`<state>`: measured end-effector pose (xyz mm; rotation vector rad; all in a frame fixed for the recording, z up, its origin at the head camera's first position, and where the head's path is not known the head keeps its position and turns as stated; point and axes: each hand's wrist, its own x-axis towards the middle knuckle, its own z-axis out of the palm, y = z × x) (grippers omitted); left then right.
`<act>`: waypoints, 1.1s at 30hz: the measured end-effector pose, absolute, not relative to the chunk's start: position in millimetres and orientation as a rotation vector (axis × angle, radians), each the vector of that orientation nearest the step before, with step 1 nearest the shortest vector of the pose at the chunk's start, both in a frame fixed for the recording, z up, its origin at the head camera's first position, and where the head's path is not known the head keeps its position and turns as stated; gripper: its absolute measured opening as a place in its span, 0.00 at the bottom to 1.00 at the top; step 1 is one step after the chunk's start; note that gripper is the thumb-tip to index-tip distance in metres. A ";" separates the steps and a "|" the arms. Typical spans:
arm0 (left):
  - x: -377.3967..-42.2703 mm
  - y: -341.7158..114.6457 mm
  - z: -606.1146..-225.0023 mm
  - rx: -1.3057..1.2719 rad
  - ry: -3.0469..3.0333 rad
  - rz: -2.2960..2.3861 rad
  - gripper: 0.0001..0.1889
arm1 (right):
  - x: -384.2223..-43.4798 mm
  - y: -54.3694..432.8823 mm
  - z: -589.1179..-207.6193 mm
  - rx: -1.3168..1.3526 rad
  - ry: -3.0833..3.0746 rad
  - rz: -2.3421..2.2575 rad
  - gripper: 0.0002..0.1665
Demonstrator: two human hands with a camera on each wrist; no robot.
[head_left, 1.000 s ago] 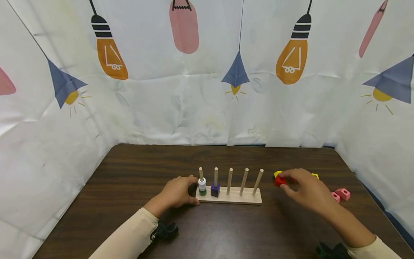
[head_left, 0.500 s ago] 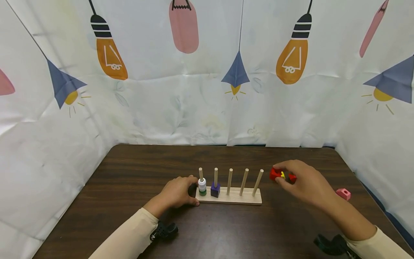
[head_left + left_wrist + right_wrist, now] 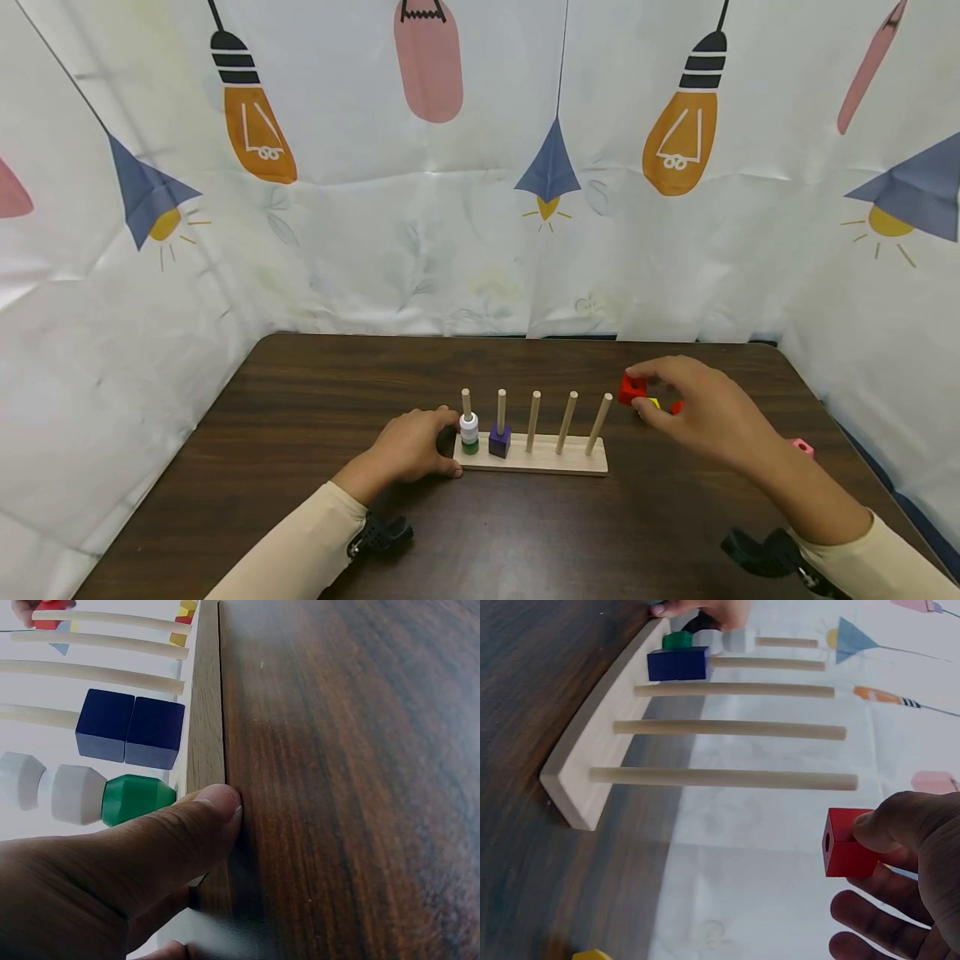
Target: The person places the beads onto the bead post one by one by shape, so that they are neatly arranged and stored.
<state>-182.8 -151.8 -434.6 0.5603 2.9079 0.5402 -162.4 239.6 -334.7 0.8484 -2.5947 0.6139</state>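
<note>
Right hand [image 3: 708,417] narrow on a red block [image 3: 632,389] — left hand [image 3: 408,447] around end of peg rack [image 3: 542,461]

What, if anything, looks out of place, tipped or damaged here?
Nothing stands out. The pegged base sits on the table, held by the left hand; the blue blocks, green bead and white beads are threaded on pegs, and the right hand grips a red block.
</note>
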 end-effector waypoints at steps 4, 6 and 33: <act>-182.7 -151.3 -434.1 0.552 2.910 0.537 0.28 | -163.9 237.1 -331.3 0.872 -2.566 0.605 0.23; -182.6 -151.0 -434.0 0.545 2.910 0.535 0.28 | -164.4 235.8 -329.8 0.881 -2.555 0.605 0.23; -183.5 -152.0 -435.5 0.546 2.903 0.537 0.28 | -167.3 192.9 -325.0 0.877 -2.530 0.865 0.22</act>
